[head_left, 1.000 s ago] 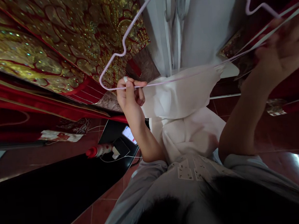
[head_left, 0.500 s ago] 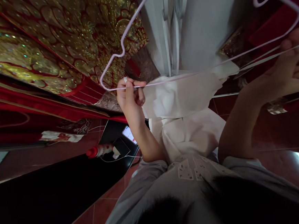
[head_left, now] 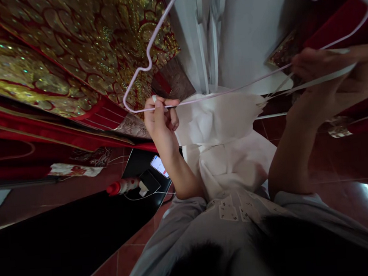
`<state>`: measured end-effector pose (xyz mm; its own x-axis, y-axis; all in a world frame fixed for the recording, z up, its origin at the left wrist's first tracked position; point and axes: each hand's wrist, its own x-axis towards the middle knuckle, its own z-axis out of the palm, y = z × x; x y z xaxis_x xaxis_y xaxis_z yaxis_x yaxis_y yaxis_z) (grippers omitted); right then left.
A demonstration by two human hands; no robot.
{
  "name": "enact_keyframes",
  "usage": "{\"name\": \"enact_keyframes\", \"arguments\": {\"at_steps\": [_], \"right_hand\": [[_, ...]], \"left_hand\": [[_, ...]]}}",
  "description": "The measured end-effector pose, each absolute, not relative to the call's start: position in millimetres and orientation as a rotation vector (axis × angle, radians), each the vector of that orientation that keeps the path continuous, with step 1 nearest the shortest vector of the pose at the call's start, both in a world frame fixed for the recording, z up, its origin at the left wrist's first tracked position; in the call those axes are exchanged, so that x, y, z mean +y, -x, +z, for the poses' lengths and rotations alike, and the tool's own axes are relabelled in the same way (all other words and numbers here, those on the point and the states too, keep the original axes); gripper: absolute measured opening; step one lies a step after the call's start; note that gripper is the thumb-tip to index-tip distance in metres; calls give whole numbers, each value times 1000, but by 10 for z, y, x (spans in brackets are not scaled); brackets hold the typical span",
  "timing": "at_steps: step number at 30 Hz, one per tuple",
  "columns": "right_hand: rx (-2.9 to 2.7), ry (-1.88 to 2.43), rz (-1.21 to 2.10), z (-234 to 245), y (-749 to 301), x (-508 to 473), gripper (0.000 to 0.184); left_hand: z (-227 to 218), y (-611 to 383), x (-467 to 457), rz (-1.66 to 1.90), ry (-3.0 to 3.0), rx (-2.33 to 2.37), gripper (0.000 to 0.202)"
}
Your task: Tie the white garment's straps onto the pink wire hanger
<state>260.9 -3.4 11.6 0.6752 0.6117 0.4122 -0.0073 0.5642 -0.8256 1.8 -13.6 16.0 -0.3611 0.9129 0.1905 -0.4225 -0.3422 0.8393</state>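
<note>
My left hand (head_left: 160, 116) is closed in a pinch on the lower bar of a thin pale pink wire hanger (head_left: 148, 66), near its left bend. A white garment (head_left: 225, 139) hangs from that bar and falls down to my lap. My right hand (head_left: 329, 77) is up at the right, fingers curled round white ribbon straps (head_left: 313, 80) of the garment, close under the hanger's right end.
Red fabric with gold embroidery (head_left: 53, 59) fills the upper left. A white wall or door frame (head_left: 242, 27) stands behind the hanger. On the red tiled floor lie a black pad with a lit phone (head_left: 159, 165) and a red-and-white power strip (head_left: 122, 186).
My right hand has swung leftward and down along the straps, and its fingers have closed on them. The hanger's right end tipped up slightly. My left hand stays put.
</note>
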Motion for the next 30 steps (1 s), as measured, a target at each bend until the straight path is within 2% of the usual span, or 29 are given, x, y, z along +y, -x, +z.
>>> {"name": "enact_keyframes", "arguments": {"at_steps": [3,5,10,17,22,24,27,30], "right_hand": [[-1035,778,218,106,-2504,-23,29],[-1245,709,206,62,-2486,8,26],[-1543,680,204,-18,-2479,52,55],[-1553,713,102,-58,-2608,161,64],[-1547,789,76,-81,-2648,209,70],[-1538,770,54,-83,-2632,235,71],[-1478,771,53,-103,-2618,303,70],[-1410,746,68,-146,-2626,376,75]], "left_hand": [[151,-39,-127,1833,-875,869,25],[142,-46,-119,1819,-902,926,28],[132,-49,-109,1805,-929,996,33],[131,-14,-122,1800,-905,942,25],[112,8,-139,1799,-944,873,30],[117,27,-157,1802,-968,827,26],[129,97,-172,1917,-927,915,4],[115,203,-156,2131,-821,1129,27]]}}
